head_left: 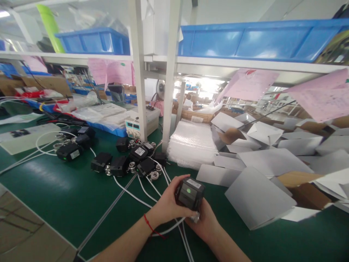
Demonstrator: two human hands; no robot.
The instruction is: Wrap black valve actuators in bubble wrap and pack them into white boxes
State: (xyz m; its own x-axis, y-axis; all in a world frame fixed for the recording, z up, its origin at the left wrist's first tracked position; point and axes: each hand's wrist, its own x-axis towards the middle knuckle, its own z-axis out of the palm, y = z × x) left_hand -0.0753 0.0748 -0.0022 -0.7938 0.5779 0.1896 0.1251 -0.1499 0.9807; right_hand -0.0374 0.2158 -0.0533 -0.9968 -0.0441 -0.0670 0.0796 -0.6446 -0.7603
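Observation:
Both my hands hold a black box-shaped actuator [191, 191] above the green table, at the lower middle of the view. It bears a white label, a round green sticker and a metal fitting at its lower end. My left hand [171, 203] wraps its left side, thumb across the front near the fitting. From below and the right, my right hand [204, 222] supports it, with most of its fingers hidden. White cables [182, 233] hang beneath. Several similar black units [139, 153] with metal valve fittings and white cables lie beyond my left hand.
Open white cardboard boxes [260, 196] crowd the right side, beside a stack of bubble-wrap bags [192, 143]. Shelf posts [139, 72] rise at the centre, near a bench instrument [133, 127]. Blue bins [253, 40] sit on the shelf above; pink papers [248, 83] hang below it.

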